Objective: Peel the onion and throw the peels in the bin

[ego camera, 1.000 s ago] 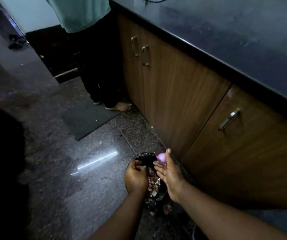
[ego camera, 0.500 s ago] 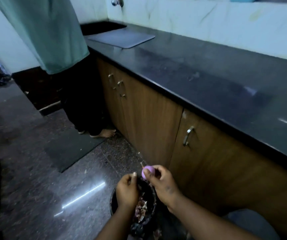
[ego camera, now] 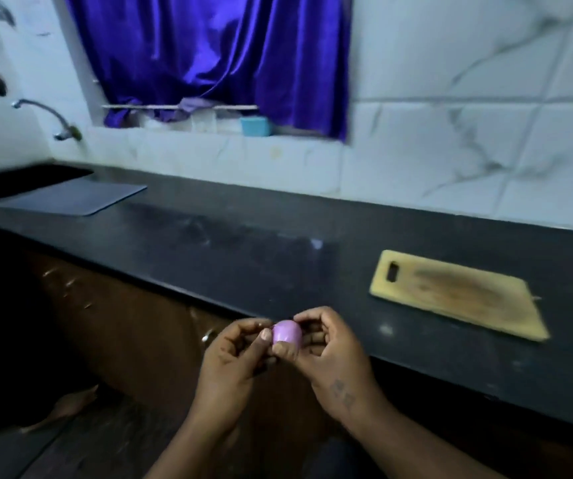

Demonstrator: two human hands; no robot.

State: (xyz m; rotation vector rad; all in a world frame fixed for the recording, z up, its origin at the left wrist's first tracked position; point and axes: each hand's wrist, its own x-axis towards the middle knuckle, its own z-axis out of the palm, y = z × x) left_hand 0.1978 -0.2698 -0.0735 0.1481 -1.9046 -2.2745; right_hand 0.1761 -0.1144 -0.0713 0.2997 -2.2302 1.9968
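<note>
The onion [ego camera: 287, 335] is a plain pale pink-purple. The curtain [ego camera: 209, 53] is glossy deep violet-blue. The wall tiles [ego camera: 468, 133] are white with grey marble veins, the countertop [ego camera: 243, 257] black. The chopping board [ego camera: 457, 293] is pale yellow with a brown worn patch. The mat [ego camera: 70, 198] is grey, the small box [ego camera: 255, 126] teal, and the cabinet fronts [ego camera: 133, 326] brown.

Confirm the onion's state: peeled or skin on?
Peeled on the side that shows: the onion is smooth pale purple, no dry skin visible. The left hand and right hand cover its sides; cannot tell there.
</note>
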